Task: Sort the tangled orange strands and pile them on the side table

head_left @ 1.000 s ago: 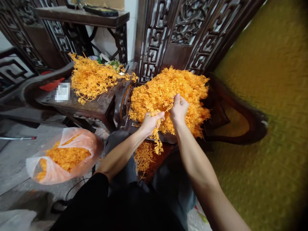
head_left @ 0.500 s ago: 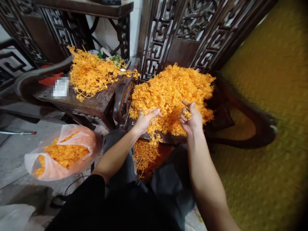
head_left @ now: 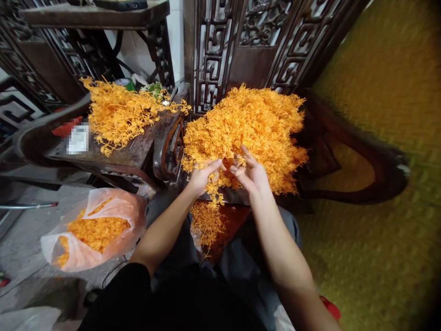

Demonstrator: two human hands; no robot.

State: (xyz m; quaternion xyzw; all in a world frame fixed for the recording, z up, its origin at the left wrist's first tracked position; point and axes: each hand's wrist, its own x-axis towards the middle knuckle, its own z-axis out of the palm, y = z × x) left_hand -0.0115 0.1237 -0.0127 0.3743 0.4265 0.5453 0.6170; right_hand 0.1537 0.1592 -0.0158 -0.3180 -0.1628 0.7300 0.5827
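A big heap of frilly orange artificial-looking flower sprigs point(head_left: 255, 124) lies on a dark wooden chair seat before me. My left hand point(head_left: 203, 177) is closed at the heap's near left edge, thumb over fingers, pinching an orange sprig point(head_left: 215, 192) that dangles below it. Close by on the right is my right hand point(head_left: 253, 174). Its index finger and thumb stand apart, while small orange flower pieces point(head_left: 241, 161) sit among its curled fingers. More thin orange stems point(head_left: 206, 225) lie low between my knees, by a reddish container partly hidden by my legs.
A second orange pile point(head_left: 120, 110) rests on the wooden chair point(head_left: 138, 154) at left, beside a red item and a blurred white box. On the floor stands a translucent plastic bag point(head_left: 93, 262) with orange bits. A curved armrest point(head_left: 389, 174) bounds the right side.
My right hand has moved left, close to my left hand, and its fingers have spread a little. My left hand keeps its sprig. The view has shifted slightly.
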